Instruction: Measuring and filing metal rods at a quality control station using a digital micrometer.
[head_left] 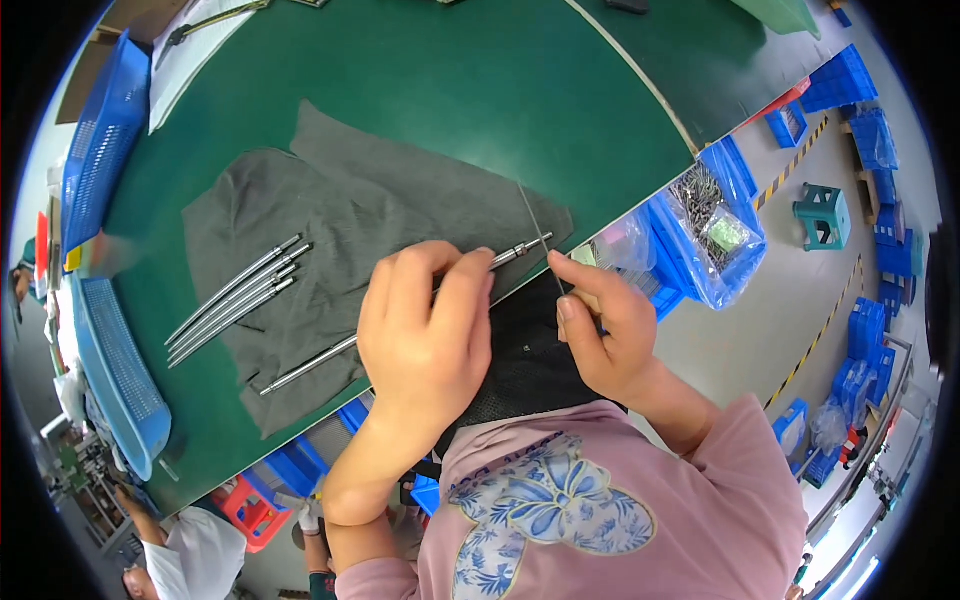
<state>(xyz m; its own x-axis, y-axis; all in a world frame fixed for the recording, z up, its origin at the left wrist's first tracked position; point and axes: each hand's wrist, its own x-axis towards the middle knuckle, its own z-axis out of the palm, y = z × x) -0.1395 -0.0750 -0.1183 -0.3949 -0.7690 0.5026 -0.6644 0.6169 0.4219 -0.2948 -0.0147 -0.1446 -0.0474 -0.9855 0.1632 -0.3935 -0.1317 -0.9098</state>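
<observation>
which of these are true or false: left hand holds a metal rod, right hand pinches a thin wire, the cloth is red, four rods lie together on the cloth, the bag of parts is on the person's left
1. The left hand holds a metal rod. True.
2. The right hand pinches a thin wire. True; its fingers grip the wire by the rod's tip.
3. The cloth is red. False; it is grey, on a green table.
4. Four rods lie together on the cloth. True, left of the hands.
5. The bag of parts is on the person's left. False; the blue bag sits at the right, past the table edge.
</observation>
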